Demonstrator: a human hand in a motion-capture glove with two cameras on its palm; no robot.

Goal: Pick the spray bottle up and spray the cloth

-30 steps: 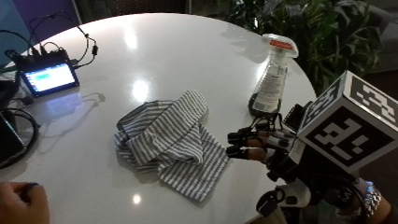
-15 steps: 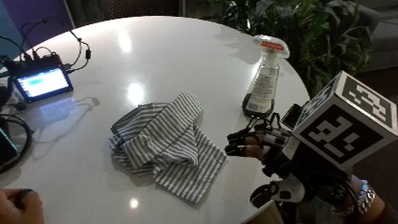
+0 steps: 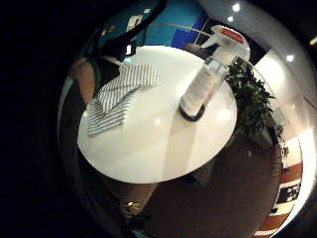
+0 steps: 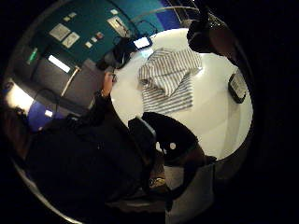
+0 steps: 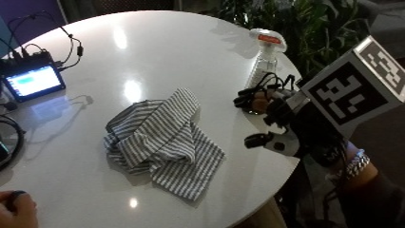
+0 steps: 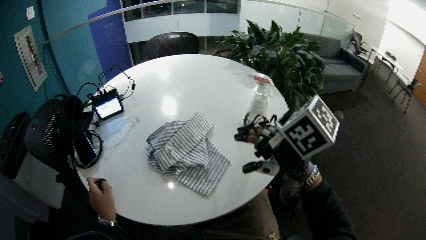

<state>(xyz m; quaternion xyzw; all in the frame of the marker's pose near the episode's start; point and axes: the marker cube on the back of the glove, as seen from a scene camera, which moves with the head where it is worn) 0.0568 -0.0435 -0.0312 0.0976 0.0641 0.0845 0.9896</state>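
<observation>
- Spray bottle [image 5: 264, 61] stands upright near the rim of the round white counter [image 5: 158, 52], its white trigger head with the red patch on top; in our little-finger palm view it rises tall off the counter.
- Right hand [image 5: 273, 110], black-gloved, hovers just in front of the bottle's base; we see its fingers [image 5: 248, 99] loosely curled, holding nothing, no contact we can confirm.
- Striped cloth [image 5: 161, 140] lies crumpled mid-counter, apart from the bottle.
- Small lit screen [image 5: 32, 81] with cables sits at the counter's far side from the bottle.
- Bare hand [image 5: 14, 209] rests at the near counter edge.
</observation>
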